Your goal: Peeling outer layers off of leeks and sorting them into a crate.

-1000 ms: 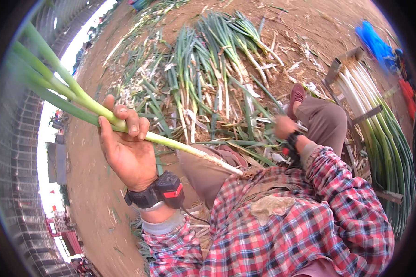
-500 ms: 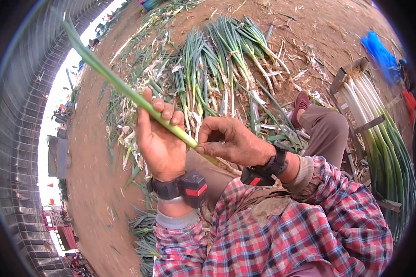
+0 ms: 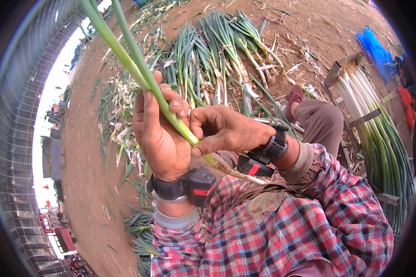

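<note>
Grip: left hand (image 3: 164,150) closed round the green onion (image 3: 178,123), stalk between thumb and fingers; right hand (image 3: 233,129) pinching lower down with thumb and bent forefinger. Whether it has the shank or only an outer layer, I can't tell from here.
Ground: bare brown soil (image 3: 90,184) from 7 to 10 o'clock on my feed; leaf scraps (image 3: 125,127) nearer the hands, at 9 to 10.
Loose pile: uncleaned stalks (image 3: 222,51) at 12 o'clock, leaves up, dirty ends toward me. Plenty left, I'd say; more green leaves (image 3: 141,226) at 7.
Rack bundle: white-shanked stalks (image 3: 381,152) at 3 o'clock in a metal rack (image 3: 366,117), roots up, leaves down. I judge these done.
Held stalk: near centre, above the lap. Looks part cleaned to me: smooth pale green by the fingers, soiled below.
Long axis: slanted, slightly bent; leaves point to 11 o'clock, root end to 4, past the right hand.
Brown skin: small stained patch (image 3: 224,168) low on the shank, 4 o'clock of the pinch; I count it as not yet off.
</note>
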`<move>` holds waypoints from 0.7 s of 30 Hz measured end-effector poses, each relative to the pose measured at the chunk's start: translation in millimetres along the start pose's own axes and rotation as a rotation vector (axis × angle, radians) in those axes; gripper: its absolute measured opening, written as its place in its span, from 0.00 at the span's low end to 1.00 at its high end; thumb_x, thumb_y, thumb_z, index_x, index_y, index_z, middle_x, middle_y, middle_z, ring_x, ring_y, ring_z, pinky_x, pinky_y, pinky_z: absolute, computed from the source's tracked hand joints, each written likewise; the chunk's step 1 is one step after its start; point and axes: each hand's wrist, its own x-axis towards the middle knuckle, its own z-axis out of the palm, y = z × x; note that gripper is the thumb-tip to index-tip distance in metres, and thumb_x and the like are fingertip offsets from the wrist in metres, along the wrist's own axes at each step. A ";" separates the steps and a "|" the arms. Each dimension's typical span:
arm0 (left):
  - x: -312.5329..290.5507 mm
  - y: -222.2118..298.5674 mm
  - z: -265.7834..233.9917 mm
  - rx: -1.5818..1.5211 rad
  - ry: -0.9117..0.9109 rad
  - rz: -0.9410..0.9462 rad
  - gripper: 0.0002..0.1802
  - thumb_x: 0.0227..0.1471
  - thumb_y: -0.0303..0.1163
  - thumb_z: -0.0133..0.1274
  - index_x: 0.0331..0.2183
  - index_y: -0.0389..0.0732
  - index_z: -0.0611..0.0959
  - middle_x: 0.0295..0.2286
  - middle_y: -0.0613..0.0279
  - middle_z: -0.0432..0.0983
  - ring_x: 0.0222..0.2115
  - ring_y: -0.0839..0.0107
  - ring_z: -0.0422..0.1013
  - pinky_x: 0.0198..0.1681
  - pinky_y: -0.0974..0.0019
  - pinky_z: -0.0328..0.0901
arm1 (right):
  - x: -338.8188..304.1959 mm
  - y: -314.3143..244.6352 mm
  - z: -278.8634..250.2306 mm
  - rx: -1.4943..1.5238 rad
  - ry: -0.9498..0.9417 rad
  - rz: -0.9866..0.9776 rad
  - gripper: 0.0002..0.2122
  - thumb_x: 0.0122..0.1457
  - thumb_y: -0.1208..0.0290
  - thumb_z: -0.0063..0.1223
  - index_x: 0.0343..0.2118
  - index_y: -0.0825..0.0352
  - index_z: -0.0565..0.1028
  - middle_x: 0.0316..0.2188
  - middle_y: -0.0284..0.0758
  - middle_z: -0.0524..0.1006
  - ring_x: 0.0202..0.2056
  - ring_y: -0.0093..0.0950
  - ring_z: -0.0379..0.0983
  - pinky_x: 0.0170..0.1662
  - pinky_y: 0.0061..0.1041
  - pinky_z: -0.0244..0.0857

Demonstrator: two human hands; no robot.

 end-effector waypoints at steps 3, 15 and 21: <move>-0.8 -0.8 -0.9 0.126 0.020 0.042 0.19 0.61 0.33 0.46 0.50 0.32 0.70 0.31 0.64 0.70 0.27 0.79 0.64 0.29 0.73 0.61 | 0.4 -1.3 -1.9 -0.115 0.002 -0.046 0.13 0.47 0.73 0.66 0.25 0.65 0.68 0.23 0.23 0.67 0.27 0.15 0.62 0.31 0.19 0.57; 14.1 19.0 -33.3 0.317 0.307 0.196 0.09 0.58 0.30 0.50 0.39 0.36 0.74 0.33 0.61 0.72 0.33 0.75 0.69 0.32 0.71 0.67 | -79.2 24.5 -25.0 -0.629 -0.414 0.022 0.05 0.48 0.78 0.51 0.21 0.69 0.67 0.16 0.39 0.65 0.21 0.37 0.63 0.27 0.36 0.57; 4.0 17.7 -36.7 0.452 0.267 0.086 0.10 0.58 0.31 0.51 0.40 0.38 0.75 0.31 0.60 0.77 0.33 0.73 0.75 0.34 0.69 0.73 | -57.6 23.6 -36.3 -0.858 -0.005 -0.045 0.13 0.48 0.75 0.57 0.38 0.68 0.70 0.30 0.38 0.70 0.33 0.34 0.70 0.36 0.31 0.65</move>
